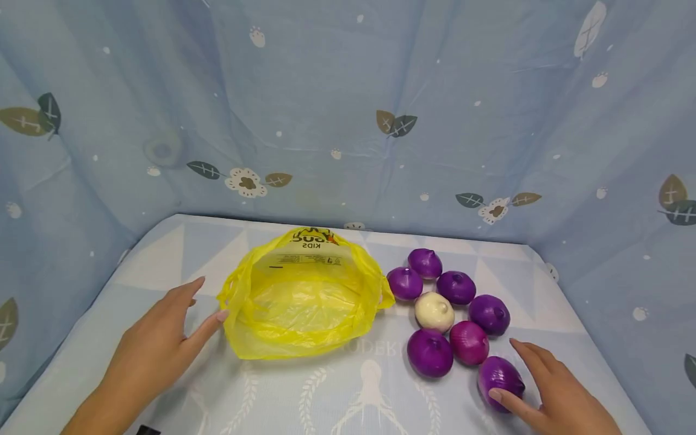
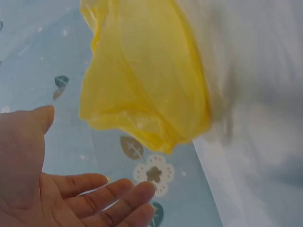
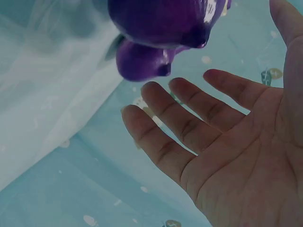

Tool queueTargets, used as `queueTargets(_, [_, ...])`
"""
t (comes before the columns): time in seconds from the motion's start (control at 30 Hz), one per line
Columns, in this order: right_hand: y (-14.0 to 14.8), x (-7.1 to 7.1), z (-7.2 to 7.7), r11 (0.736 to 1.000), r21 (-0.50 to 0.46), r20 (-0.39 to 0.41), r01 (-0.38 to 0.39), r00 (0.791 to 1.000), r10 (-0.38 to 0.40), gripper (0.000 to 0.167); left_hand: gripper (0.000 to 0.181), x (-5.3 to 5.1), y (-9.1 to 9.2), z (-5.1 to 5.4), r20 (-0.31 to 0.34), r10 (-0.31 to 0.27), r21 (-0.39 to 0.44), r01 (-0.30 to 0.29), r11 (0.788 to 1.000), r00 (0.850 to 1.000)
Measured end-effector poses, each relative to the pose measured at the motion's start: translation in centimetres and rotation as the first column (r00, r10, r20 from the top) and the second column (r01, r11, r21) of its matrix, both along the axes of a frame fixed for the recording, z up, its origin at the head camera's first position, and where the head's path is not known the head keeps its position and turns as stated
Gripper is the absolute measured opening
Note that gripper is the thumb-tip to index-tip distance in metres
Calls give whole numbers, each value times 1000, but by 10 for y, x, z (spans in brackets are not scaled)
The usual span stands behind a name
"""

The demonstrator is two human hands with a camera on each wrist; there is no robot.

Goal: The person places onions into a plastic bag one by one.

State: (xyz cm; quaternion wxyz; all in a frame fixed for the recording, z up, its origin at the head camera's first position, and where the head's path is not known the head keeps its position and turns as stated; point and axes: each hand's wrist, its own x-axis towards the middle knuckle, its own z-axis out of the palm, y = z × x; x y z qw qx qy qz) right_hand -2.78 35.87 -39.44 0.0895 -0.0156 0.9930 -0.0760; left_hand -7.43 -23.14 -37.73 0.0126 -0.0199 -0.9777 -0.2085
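A yellow plastic bag (image 1: pixel 296 341) stands on the table with its mouth spread wide. My left hand (image 1: pixel 149 350) is at the bag's left side, fingers and thumb apart; whether the thumb tip touches the plastic I cannot tell. Right of the bag sit several purple onions (image 1: pixel 429 353) grouped around one white onion (image 1: pixel 434 312). My right hand (image 1: pixel 565 393) is around the nearest purple onion (image 1: pixel 499 382), its thumb overlapping the front in the head view. In the right wrist view those fingers (image 3: pixel 165 116) are extended, and a purple onion (image 3: pixel 161 21) appears beyond them.
A light patterned cloth covers the table (image 1: pixel 304 399). Behind and at both sides hangs a blue curtain (image 1: pixel 337 78) with leaf and flower prints. A small black object (image 1: pixel 148 430) shows at the near edge, below the left forearm.
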Motion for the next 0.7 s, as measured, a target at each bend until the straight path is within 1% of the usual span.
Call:
queueTargets(0.1, [-4, -1, -1, 1000, 3, 5, -8, 1000, 8, 115, 93, -3, 11, 5, -38, 2, -5, -2, 1000, 999])
queueTargets(0.23, [-8, -2, -3, 1000, 16, 30, -8, 1000, 7, 118, 87, -8, 24, 9, -119, -4, -16, 2, 1000, 993])
queueTargets(0.33, [-10, -4, -4, 1000, 18, 64, -15, 998, 14, 115, 85, -13, 33, 8, -169, -18, -28, 13, 1000, 985])
queueTargets(0.37, [-10, -4, -4, 1000, 17, 66, -20, 998, 18, 114, 82, -15, 35, 7, -183, -22, -32, 16, 999, 983])
queueTargets(0.43, [-9, -3, -7, 999, 7, 54, -41, 998, 41, 110, 77, -20, 39, 6, -192, -28, -34, 22, 999, 981])
queueTargets(0.47, [-8, -3, -8, 999, 3, 45, -54, 998, 53, 108, 71, -22, 41, 5, -201, -32, -35, 26, 999, 979])
queueTargets(0.6, [-7, 2, -14, 994, -17, -35, -109, 994, 108, 100, 44, -28, 42, 3, -208, -53, -29, 48, 998, 977])
queueTargets(0.7, [-8, 4, -16, 992, -20, -61, -125, 991, 123, 96, 24, -31, 41, 2, -233, -76, -21, 73, 997, 970])
